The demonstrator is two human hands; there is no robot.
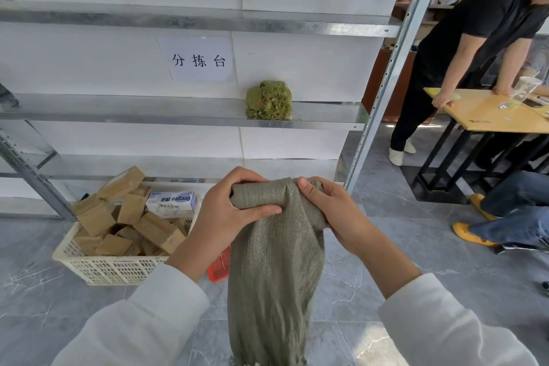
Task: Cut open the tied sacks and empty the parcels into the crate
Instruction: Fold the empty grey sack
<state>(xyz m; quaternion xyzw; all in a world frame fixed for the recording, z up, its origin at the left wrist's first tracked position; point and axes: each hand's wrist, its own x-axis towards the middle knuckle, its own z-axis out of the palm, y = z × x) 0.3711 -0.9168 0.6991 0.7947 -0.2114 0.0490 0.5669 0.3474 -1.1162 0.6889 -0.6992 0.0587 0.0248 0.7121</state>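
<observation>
A grey-green woven sack (273, 270) hangs limp and flat in front of me. Its top end is rolled over. My left hand (228, 208) grips the rolled top from the left, thumb across the front. My right hand (329, 211) grips the same roll from the right. To the left on the floor stands a cream plastic crate (101, 267), heaped with brown cardboard parcels (133, 217) and a white printed box (171, 202). A bundled green sack (269, 100) lies on the metal shelf above.
A red plastic basket (219, 266) shows partly behind the sack and my left forearm. Metal shelving (178, 116) with a paper sign lines the wall ahead. At right, a person in black leans on a wooden table (487, 113); another person's legs are seen below it.
</observation>
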